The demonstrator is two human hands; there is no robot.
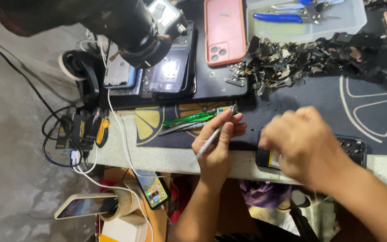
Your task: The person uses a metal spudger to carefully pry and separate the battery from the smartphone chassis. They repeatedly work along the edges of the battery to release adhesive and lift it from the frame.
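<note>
My left hand [218, 141] rests on the dark work mat [301, 103] and grips a thin silver tool [209, 143], its tip pointing back toward the table edge. My right hand [303, 143], blurred, covers most of an opened black phone [352, 150] lying at the mat's near edge; whether it holds anything I cannot tell. A green-handled tool [189, 119] and a grey one lie just left of my left hand.
A microscope [135, 27] hangs over opened phones at upper left. A pink phone case [224, 31], a heap of small dark parts [292, 56] and a clear tray with blue pliers [278, 18] sit at the back. Cables, a lit phone [154, 190] and tape rolls lie below left.
</note>
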